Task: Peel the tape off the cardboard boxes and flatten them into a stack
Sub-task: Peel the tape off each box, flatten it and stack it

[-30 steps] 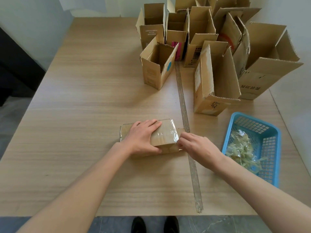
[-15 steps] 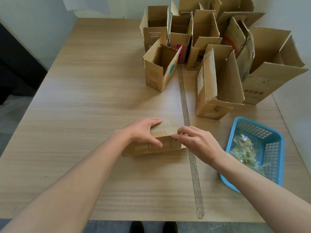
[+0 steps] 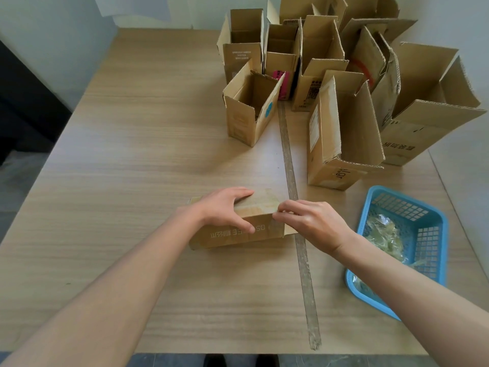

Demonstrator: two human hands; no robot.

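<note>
- Wall (image 3: 66,11), pale, stands beyond the far edge of everything the hands reach; a dark opening (image 3: 23,102) lies far to the left of the left hand, and grey floor shows below the near edge.
- Table (image 3: 132,154), light wood grain, carries both forearms and all the cardboard; a long strip of clear tape (image 3: 293,186) stuck to it runs from the far boxes toward the near edge, passing under the right hand.
- Open boxes (image 3: 341,120), a crowded group with flaps up, stand well beyond and to the right of both hands; the nearest tall one stands just past the right hand, and the biggest box (image 3: 423,102) leans at the far right.
- Small open box (image 3: 251,112) with a blue dot on its side stands apart from the group, straight ahead of the left hand.
- Basket (image 3: 434,223), blue plastic with a grid wall, sits just to the right of the right forearm; crumpled clear tape scraps (image 3: 383,234) lie inside it.
- Closed box (image 3: 238,234), lying on its side with printed lettering facing the camera, sits under and between both hands.
- Left hand (image 3: 225,207) grips the closed box from above, fingers over the top and thumb on the printed side.
- Right hand (image 3: 312,221) has its fingers curled, pinching at the box's right end; what exactly sits between the fingertips cannot be made out.
</note>
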